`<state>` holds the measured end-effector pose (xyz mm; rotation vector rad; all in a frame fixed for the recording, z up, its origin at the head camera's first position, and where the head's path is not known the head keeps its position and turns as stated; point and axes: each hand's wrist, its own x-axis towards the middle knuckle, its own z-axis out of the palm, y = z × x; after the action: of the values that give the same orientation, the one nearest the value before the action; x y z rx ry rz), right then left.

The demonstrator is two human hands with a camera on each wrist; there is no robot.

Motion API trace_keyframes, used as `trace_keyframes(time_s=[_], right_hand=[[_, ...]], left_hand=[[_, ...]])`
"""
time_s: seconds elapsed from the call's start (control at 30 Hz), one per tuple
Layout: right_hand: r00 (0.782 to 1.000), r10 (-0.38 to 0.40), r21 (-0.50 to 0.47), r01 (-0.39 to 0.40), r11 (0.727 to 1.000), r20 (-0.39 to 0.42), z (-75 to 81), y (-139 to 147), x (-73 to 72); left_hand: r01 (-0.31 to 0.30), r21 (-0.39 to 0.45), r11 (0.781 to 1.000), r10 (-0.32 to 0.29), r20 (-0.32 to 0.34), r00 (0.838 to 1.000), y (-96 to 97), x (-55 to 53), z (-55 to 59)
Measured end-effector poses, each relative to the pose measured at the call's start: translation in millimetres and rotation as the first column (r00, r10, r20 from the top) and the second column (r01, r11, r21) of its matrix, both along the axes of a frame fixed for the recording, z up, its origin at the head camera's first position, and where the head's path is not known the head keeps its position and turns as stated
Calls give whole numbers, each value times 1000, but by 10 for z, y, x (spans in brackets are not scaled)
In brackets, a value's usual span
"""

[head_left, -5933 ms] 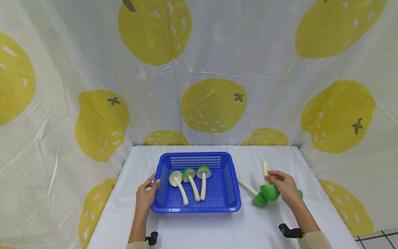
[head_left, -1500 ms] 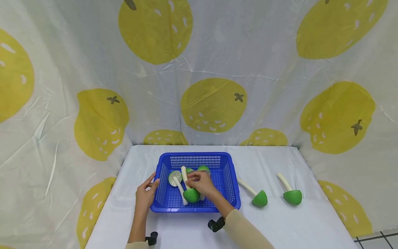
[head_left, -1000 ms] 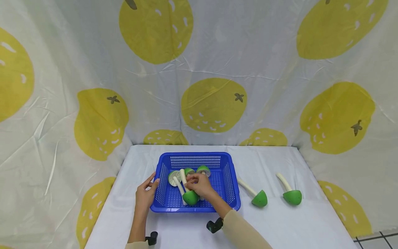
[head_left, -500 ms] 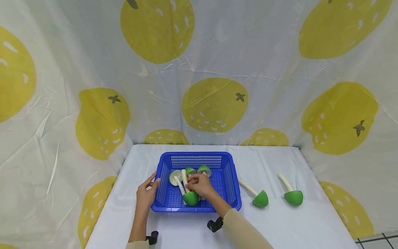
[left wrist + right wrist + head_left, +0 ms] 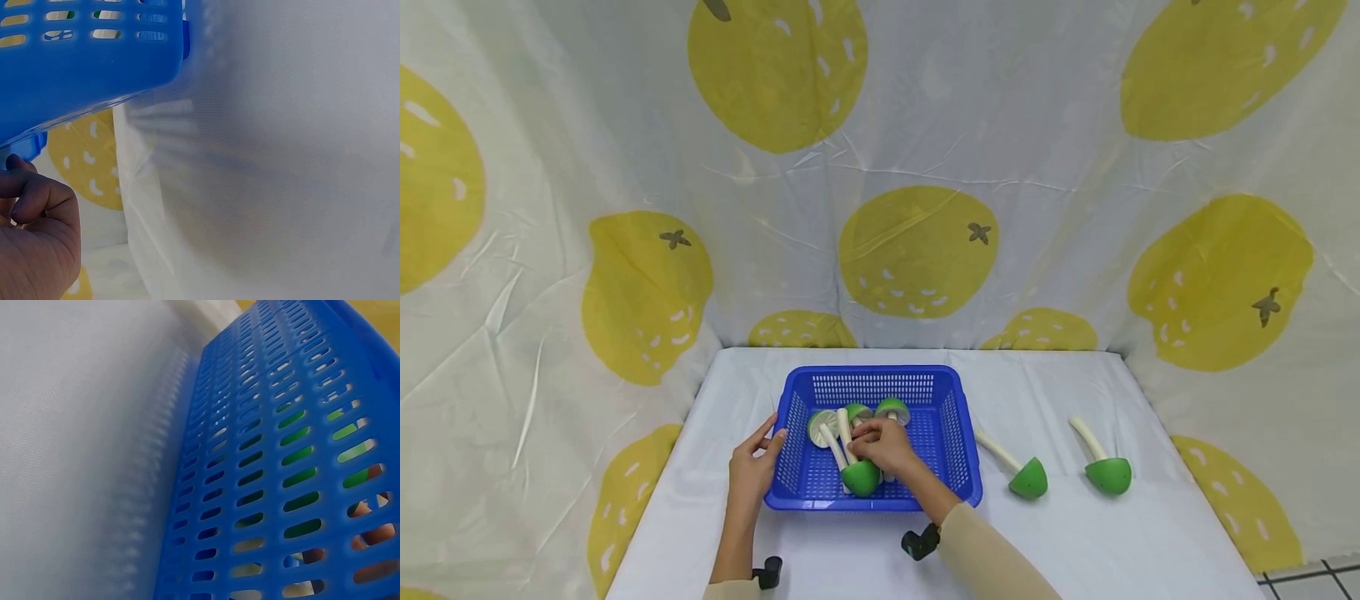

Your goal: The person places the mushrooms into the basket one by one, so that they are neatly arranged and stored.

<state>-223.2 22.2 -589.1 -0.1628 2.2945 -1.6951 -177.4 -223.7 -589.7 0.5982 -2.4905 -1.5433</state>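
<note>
A blue plastic basket [image 5: 951, 492] holds several toy mushrooms with green caps and pale stems. My right hand [image 5: 886, 446] reaches over the basket's near side and pinches the stem of a mushroom [image 5: 861, 478], whose cap points toward me. That mushroom lies across others; a white-gilled mushroom [image 5: 823, 429] is at its left, and another mushroom [image 5: 892, 410] sits at the back. At the basket's left rim, my left hand [image 5: 752, 473] grips the edge with thumb and fingers. The right wrist view shows mostly the basket's slotted wall [image 5: 262, 475], with the right hand partly glimpsed through the slots.
On the white-covered table [image 5: 850, 554], two more toy mushrooms lie right of the basket: one mushroom [image 5: 1027, 479] close to it, the other mushroom [image 5: 1108, 476] farther right. A lemon-print curtain [image 5: 917, 250] encloses the back and sides.
The right hand has carried a mushroom from the table's right side into the basket, then lowered it slightly onto the others. Within the last half second both hands stay nearly still.
</note>
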Motion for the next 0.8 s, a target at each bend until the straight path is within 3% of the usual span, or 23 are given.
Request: trace_keyframes(time_s=[0.8], right_hand=[[999,-40,-63,38,997,-31,52,304,31]], left_hand=[[-3,-17,1000,3,1,1000,-4,19,7]])
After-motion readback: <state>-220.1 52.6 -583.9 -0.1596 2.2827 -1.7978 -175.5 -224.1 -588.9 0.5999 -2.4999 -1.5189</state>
